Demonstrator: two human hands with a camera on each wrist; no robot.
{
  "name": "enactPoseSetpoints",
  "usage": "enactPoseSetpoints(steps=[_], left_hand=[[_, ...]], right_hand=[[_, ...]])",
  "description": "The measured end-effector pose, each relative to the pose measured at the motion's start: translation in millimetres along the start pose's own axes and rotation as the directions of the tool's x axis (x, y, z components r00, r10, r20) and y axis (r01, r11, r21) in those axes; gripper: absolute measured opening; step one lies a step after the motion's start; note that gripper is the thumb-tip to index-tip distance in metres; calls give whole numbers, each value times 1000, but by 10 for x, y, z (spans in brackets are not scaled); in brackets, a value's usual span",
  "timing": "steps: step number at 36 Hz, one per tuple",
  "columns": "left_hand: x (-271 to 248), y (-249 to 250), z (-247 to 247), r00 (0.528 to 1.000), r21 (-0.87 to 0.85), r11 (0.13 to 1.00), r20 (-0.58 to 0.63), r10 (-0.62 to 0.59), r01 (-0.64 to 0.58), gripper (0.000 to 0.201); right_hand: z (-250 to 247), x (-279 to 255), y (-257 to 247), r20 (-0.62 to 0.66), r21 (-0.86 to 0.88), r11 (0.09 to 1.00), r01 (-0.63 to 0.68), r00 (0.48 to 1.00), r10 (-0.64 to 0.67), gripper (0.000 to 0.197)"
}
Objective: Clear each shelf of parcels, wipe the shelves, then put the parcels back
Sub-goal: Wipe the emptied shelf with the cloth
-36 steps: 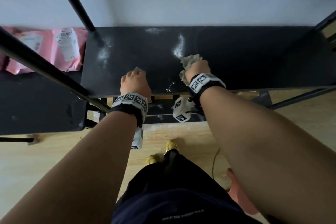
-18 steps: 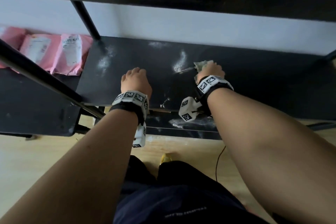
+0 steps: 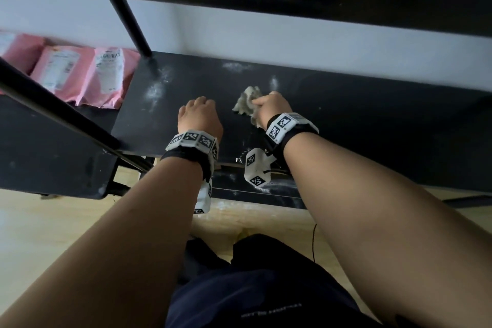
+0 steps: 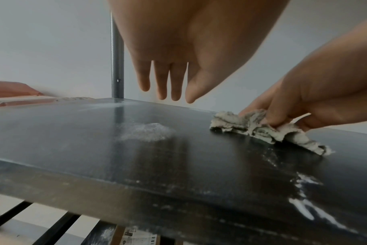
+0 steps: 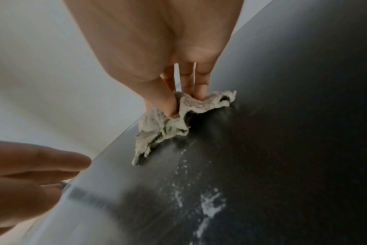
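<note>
Head view showed the right hand (image 3: pixel 271 106) pinching the grey rag (image 3: pixel 246 104) on the black shelf (image 3: pixel 372 120); dust patch (image 3: pixel 155 90) lay leftward, beyond the empty, slack-fingered left hand (image 3: pixel 199 117)

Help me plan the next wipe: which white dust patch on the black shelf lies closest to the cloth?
The small smear just behind the right hand gripping the cloth; the patches near the post lie farther left.
</note>
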State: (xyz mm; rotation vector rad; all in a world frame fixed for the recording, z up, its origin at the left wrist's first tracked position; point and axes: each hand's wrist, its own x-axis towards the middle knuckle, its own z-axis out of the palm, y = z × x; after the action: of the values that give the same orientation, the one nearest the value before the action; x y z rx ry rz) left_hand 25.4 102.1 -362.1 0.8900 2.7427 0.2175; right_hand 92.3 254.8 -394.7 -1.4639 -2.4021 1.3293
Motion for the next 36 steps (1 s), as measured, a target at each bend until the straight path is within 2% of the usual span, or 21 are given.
enactPoseSetpoints(steps=[3, 4, 5, 7, 9, 11, 13, 15, 19, 23, 27, 29, 31, 33, 36], left_hand=[[41, 56, 15, 1000, -11, 1000, -2, 15, -15, 48], [51, 76, 19, 1000, -13, 1000, -5, 20, -20, 48], [60, 89, 22, 1000, -14, 1000, -6, 24, -24, 49], [79, 100, 27, 1000, -12, 999, -6, 30, -30, 49], [99, 97, 31, 999, -5, 999, -7, 31, -31, 49], [116, 90, 44, 1000, 4, 1000, -7, 26, -26, 50], [121, 98, 67, 1000, 7, 1000, -9, 22, -22, 49], [121, 118, 91, 1000, 4, 1000, -3, 24, -24, 49], [150, 182, 123, 999, -11, 999, 9, 35, -35, 49], [192, 240, 123, 999, -14, 999, 11, 50, -49, 49], [221, 276, 109, 998, -9, 998, 14, 62, -62, 47], [230, 288, 103, 998, -8, 998, 7, 66, -66, 46], [237, 297, 96, 998, -8, 997, -4, 70, -70, 46], [231, 300, 80, 997, -9, 997, -7, 71, -72, 46], [230, 291, 60, 997, -12, 997, -11, 75, -75, 46]], right_hand=[[-24, -44, 26, 26, -78, 988, 131, 991, -129, 18], [-49, -16, 49, -4, -82, 987, 136, 991, -137, 23], [-103, 17, 70, -59, -90, 988, 123, 990, -128, 31], [-247, 97, 117, -188, -135, 990, 39, 980, -64, 27], [-428, 190, 207, -316, -184, 982, -33, 948, -27, 33], [-589, 282, 305, -375, -226, 968, -106, 927, 14, 34], [-682, 386, 404, -371, -254, 944, -212, 922, 107, 33], [-696, 433, 453, -347, -254, 933, -257, 924, 160, 29], [-632, 435, 415, -330, -222, 940, -260, 927, 178, 28], [-437, 351, 260, -273, -53, 974, -221, 941, 199, 36], [-167, 280, 151, -175, -10, 993, -114, 978, 110, 34], [-97, 222, 117, -84, -71, 997, 16, 996, -22, 28], [-77, 170, 115, -38, -118, 987, 112, 992, -117, 23], [-107, 175, 136, -64, -102, 985, 138, 987, -145, 23], [-255, 241, 135, -165, -104, 990, 94, 980, -111, 27]])
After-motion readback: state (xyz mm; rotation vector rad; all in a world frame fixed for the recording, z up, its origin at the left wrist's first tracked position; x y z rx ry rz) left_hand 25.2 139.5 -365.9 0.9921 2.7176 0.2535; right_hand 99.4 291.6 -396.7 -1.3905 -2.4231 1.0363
